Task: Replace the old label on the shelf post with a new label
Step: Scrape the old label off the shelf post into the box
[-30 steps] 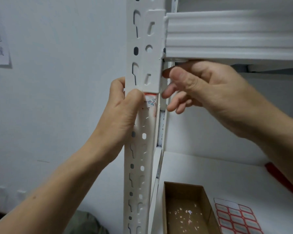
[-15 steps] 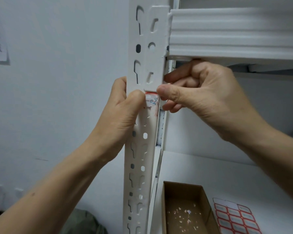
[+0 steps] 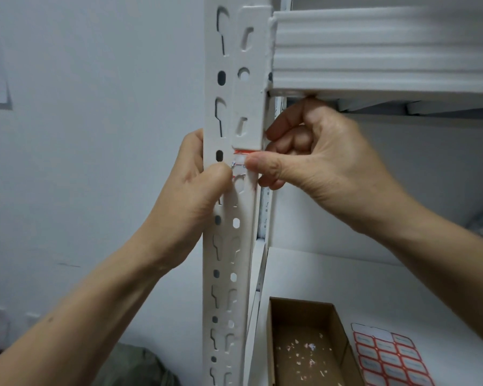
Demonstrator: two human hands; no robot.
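Hiding much of the old label between them, left hand is gripping the shelf post, right hand pinching the label.

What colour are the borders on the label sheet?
Red borders on the label sheet, clearest in the head view.

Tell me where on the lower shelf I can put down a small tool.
Bare: the lower shelf behind the cardboard box and the label sheet, up to the back wall. Crowded: the post, where the left hand grips it and the right hand pinches the old label.
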